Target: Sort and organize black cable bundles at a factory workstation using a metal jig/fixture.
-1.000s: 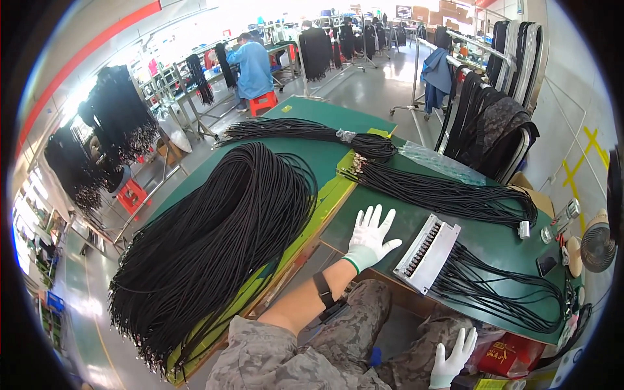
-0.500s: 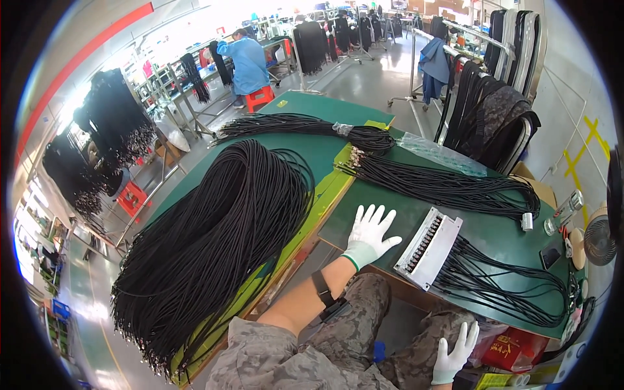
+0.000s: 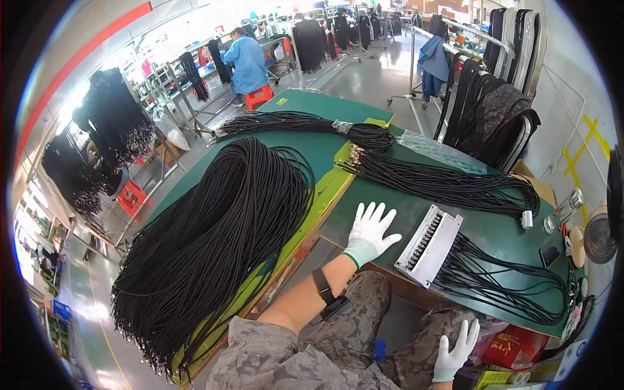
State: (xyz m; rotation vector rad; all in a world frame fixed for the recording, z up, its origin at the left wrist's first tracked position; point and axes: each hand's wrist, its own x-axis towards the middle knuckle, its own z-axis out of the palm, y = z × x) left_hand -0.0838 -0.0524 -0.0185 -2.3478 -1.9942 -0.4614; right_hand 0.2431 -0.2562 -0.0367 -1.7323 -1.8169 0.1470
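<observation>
left hand (image 3: 369,233), white-gloved, fingers spread flat on the green table (image 3: 500,227), just beside a white comb-like cable fixture (image 3: 429,246) holding black cables (image 3: 500,286); right hand (image 3: 456,350) hangs below the table edge, fingers loosely apart, holding nothing

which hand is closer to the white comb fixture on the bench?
Left. The left hand lies flat on the green mat just left of the white fixture, not touching it. The right hand is below the bench edge, by the knee.
</observation>
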